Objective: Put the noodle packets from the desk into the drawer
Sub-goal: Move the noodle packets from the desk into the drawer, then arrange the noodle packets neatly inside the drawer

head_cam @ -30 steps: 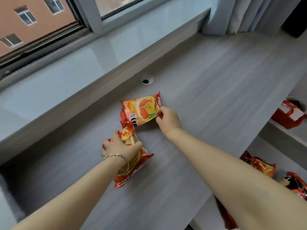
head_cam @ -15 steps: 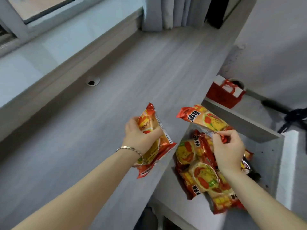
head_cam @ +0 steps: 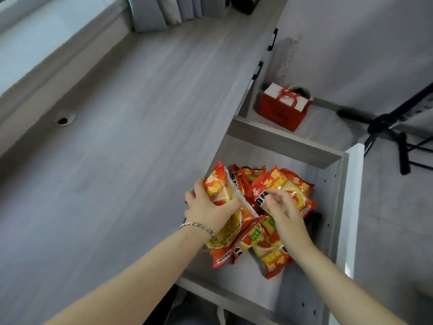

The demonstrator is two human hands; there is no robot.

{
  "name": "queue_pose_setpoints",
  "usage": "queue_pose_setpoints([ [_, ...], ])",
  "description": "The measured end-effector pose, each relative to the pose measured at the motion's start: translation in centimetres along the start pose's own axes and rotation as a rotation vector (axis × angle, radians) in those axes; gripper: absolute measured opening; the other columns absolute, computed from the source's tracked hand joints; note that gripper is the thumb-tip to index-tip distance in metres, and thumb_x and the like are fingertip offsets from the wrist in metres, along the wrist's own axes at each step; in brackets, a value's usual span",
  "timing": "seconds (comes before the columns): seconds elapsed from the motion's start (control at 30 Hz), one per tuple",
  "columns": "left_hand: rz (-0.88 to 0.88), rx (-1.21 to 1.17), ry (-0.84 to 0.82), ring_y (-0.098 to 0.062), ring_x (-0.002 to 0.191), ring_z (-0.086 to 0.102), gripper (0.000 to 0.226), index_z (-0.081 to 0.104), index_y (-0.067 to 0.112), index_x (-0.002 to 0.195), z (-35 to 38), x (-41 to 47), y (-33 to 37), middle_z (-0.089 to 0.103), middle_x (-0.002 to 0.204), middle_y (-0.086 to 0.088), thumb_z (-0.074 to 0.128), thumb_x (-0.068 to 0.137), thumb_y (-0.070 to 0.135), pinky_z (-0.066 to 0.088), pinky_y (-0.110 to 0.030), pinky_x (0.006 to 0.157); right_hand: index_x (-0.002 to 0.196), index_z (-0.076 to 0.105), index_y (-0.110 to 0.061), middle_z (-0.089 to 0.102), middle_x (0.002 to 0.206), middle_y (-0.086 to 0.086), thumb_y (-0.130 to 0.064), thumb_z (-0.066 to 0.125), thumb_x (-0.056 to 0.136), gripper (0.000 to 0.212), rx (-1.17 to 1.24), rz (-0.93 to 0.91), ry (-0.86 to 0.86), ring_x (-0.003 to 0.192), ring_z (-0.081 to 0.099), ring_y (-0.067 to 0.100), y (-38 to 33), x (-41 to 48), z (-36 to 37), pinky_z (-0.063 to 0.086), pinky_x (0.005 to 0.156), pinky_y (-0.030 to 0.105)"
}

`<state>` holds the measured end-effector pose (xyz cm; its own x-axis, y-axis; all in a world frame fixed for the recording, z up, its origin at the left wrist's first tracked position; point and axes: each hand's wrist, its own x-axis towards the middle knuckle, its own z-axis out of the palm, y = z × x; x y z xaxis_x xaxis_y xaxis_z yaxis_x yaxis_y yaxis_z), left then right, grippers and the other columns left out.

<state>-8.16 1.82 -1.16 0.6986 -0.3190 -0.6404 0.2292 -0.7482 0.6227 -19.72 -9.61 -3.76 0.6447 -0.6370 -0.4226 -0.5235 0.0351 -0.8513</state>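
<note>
An open grey drawer (head_cam: 287, 146) sticks out from under the grey desk (head_cam: 131, 141) at the lower right. Several red and yellow noodle packets (head_cam: 269, 252) are piled inside it. My left hand (head_cam: 207, 208) grips a bundle of noodle packets (head_cam: 221, 187) upright over the drawer's left side, at the desk edge. My right hand (head_cam: 282, 208) is low over the pile, its fingertips pinching the near corner of one noodle packet (head_cam: 287, 184) that lies on top of the others. No packets lie on the visible desk top.
A red gift bag (head_cam: 282, 110) stands on the floor beyond the drawer. A black tripod (head_cam: 396, 127) spreads its legs at the right. The desk has a round cable hole (head_cam: 65, 117), with a windowsill and curtain (head_cam: 161, 12) behind it.
Both hands lifted packets off the desk and carried them right. The right hand's packet has come down onto the pile in the drawer, and the left hand's bundle now hangs over the drawer.
</note>
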Motion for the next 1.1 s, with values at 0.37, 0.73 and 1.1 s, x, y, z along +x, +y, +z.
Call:
queue_pose_setpoints([
  [0.37,-0.455,-0.292,0.002,-0.037,0.129,0.04,0.102,0.022,0.023,0.143,3.1,2.1,-5.2,0.031,0.147,-0.015,0.062,0.062,0.07,0.041,-0.053,0.103,0.091,0.059,-0.038,0.067,0.098,-0.014,-0.036,0.067,0.078,0.015,-0.007,0.094,-0.234,0.093,0.065,-0.001,4.2,0.8,1.3,0.057,0.08,0.024],
  [0.73,-0.494,0.346,0.093,-0.031,0.109,0.054,0.064,0.022,0.005,0.137,4.5,3.6,-12.3,0.046,0.129,-0.017,0.051,0.088,0.035,0.046,-0.037,0.078,0.126,0.055,-0.015,0.061,0.127,0.006,-0.02,0.045,0.094,0.033,-0.329,0.187,-0.259,0.119,0.054,0.023,10.4,1.6,11.7,0.041,0.1,0.03],
  [1.1,0.164,0.837,-0.254,-0.023,0.143,0.011,0.063,0.025,0.028,0.143,4.4,5.6,-14.2,0.019,0.154,-0.001,0.053,0.086,0.026,0.021,-0.039,0.118,0.128,0.052,-0.01,0.059,0.128,0.012,-0.013,0.044,0.092,0.037,-0.552,0.145,-0.517,0.118,0.054,0.028,10.9,1.8,10.7,0.042,0.1,0.033],
])
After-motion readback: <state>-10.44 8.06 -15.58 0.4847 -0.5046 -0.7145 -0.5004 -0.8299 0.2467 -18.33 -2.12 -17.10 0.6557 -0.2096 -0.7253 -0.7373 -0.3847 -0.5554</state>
